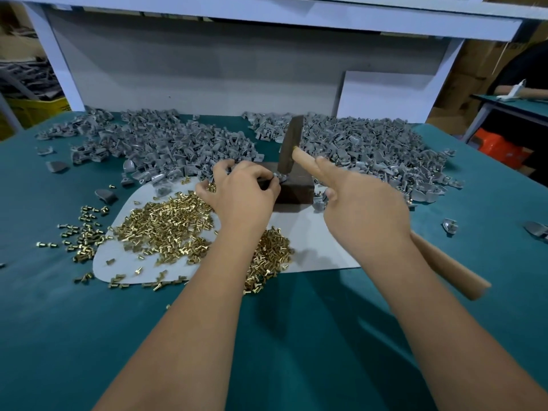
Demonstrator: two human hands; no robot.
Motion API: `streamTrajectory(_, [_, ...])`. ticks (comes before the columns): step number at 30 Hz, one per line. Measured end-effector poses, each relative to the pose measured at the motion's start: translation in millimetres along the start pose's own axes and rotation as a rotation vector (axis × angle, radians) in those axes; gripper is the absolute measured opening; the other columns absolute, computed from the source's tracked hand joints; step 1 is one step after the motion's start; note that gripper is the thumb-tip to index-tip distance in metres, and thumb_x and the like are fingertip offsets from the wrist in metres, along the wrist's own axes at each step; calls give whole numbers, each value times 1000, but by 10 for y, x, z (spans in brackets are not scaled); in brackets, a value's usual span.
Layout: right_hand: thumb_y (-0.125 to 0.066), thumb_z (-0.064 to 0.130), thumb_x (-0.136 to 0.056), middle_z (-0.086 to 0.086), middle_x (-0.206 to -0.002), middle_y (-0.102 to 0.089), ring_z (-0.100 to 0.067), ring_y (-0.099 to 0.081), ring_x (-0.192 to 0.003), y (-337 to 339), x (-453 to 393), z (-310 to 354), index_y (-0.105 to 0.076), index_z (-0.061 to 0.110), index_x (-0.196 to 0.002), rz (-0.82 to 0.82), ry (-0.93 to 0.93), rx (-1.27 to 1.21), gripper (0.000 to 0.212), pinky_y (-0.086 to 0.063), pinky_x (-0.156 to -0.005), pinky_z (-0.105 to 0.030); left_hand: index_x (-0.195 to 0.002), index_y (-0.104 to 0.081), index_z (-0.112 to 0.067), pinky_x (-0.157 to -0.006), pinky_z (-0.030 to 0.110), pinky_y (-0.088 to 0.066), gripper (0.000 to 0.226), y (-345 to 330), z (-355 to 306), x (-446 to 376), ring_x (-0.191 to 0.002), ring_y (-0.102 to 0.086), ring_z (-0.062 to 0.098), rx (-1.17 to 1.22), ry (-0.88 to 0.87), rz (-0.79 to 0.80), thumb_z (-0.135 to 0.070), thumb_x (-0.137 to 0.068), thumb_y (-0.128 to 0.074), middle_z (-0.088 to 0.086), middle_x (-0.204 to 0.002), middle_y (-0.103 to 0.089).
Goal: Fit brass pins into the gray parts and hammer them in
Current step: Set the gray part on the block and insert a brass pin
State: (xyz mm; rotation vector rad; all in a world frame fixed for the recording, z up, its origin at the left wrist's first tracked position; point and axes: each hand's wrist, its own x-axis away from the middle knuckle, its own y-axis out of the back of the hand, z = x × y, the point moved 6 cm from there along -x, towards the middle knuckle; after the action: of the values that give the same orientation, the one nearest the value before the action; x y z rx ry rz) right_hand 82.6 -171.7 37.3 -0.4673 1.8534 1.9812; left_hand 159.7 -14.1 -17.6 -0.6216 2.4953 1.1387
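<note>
Fingers (261, 176) of our left hand (243, 191) are curled down onto a small gray part (278, 179) at the near left edge of the dark block (296, 188), pinching it there; how much of the part they cover we cannot tell. Our right hand (364, 203) grips the wooden handle (447, 265) of the hammer (289, 146), forefinger laid straight along the shaft toward the head. That dark head stands tilted just above the block, its lower end close to the pinched part; whether it touches we cannot say.

From the head camera, the block sits on a pale sheet (311, 241) spread over the teal tabletop (296, 336). Loose brass pins (166, 226) lie heaped on the sheet to the left of our left forearm, with a smaller heap between the two forearms and strays spilling off the sheet's left edge onto the teal. Behind the block, two broad mounds of gray parts (370, 146) run along the back of the table, one on the left and one on the right, and a few single parts lie apart near the right edge. A white board (385, 96) leans upright behind the right mound.
</note>
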Motion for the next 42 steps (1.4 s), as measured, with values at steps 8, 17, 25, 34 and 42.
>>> streamTrajectory(8, [-47, 21, -96, -2, -84, -45, -21, -37, -58, -44, -37, -215, -34, 43, -142, -99, -163, -155, 52, -25, -51, -30, -84, -69, -38, -101, 48, -12, 8, -18, 48, -32, -134, -27, 15, 87, 26, 87, -45, -88, -67, -23, -117, -63])
streamTrajectory(17, [-46, 12, -89, -2, -72, -44, -29, -42, -67, -234, 91, -771, -51, 23, -119, 79, -407, -106, 32, -32, -56, -33, -73, -67, -33, -106, 38, -9, 16, 85, 1, -7, -134, -17, 3, 473, 49, 200, -27, -88, -66, -27, -127, -51])
streamTrajectory(25, [-46, 14, -87, -7, -78, -55, -31, -48, -70, -361, 81, -797, -61, 18, -105, 198, -406, -76, 24, -37, -61, -30, -64, -65, -35, -96, 30, -5, 25, 129, -45, 34, -129, -17, -2, 500, 11, 231, -24, -86, -68, -30, -130, -50])
streamTrajectory(34, [-53, 24, -92, -3, -103, -64, -23, -57, -97, -238, 14, -424, -68, 24, -114, -64, -209, -417, 27, -45, -79, -32, -65, -67, -34, -100, 32, -6, 23, 142, -54, 51, -133, -17, -1, 495, -18, 242, -25, -86, -68, -31, -129, -50])
streamTrajectory(42, [-63, 15, -89, -1, -83, -69, -10, -64, -65, -478, -311, 160, -69, 19, -98, 317, -197, -1043, 11, -53, -61, -26, -71, -68, -33, -111, 43, -8, 16, 152, -83, 67, -139, -17, 4, 409, -39, 219, -30, -86, -70, -29, -131, -52])
